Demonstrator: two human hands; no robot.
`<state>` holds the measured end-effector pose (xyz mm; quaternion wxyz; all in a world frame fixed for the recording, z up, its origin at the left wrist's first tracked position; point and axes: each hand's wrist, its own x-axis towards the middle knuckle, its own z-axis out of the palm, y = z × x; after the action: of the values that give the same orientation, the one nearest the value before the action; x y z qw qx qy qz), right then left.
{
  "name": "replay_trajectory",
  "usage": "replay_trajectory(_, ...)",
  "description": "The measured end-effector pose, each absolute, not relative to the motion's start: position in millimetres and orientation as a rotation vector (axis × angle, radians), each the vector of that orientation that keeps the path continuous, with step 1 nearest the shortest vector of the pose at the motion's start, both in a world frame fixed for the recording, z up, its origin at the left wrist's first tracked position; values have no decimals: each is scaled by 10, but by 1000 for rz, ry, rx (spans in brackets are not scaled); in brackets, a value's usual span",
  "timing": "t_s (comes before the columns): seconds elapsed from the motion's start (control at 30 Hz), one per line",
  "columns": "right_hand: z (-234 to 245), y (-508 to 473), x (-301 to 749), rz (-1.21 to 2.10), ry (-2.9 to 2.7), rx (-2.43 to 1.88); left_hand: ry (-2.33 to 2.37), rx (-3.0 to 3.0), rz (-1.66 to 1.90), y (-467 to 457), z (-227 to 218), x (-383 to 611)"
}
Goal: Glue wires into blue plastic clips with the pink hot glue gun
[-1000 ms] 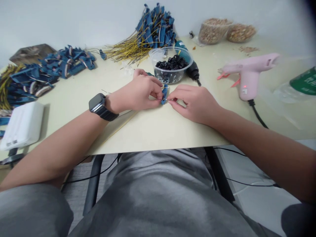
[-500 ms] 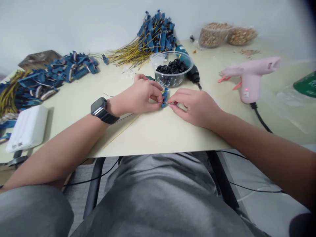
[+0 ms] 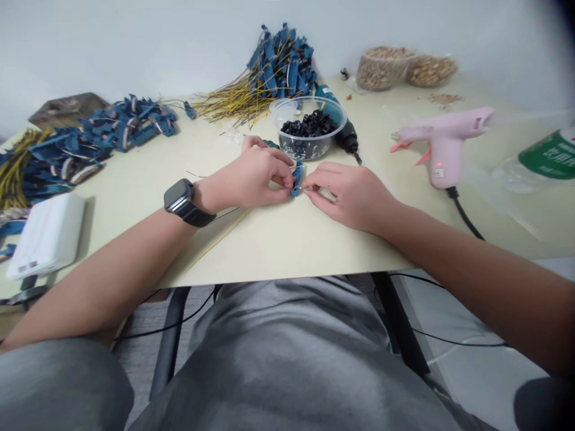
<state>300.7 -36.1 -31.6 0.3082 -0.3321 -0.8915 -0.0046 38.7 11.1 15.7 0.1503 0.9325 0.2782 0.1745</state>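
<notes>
My left hand (image 3: 251,176), with a dark watch (image 3: 182,200) on its wrist, pinches a small blue piece (image 3: 296,178) just above the pale table (image 3: 278,239). Facing it, my right hand (image 3: 348,193) pinches the lower end of the same piece, and a tiny shiny bit shows at its fingertips. Both hands rest on the table close together. A thin yellow stem (image 3: 220,236) runs from under my left hand toward the table's front edge. Just behind the hands stands a clear bowl (image 3: 309,126) of small black parts.
Heaps of blue pieces with yellow stems lie at back centre (image 3: 274,66) and left (image 3: 90,134). A pink glue gun (image 3: 438,140) stands at right, its cord running off the edge. A teal rotary tool (image 3: 339,123), white box (image 3: 42,233), two bags (image 3: 404,66) and a green-labelled bottle (image 3: 545,158) sit around.
The hands stay pinched on the blue piece with only slight finger shifts. The view has drifted a little, so everything sits slightly lower and further left than a second ago.
</notes>
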Motion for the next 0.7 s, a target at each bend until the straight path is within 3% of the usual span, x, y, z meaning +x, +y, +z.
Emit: replay_trajectory(0.7,-313,-362,2991,4,-2326,-920,787,2697,526,129,142,381)
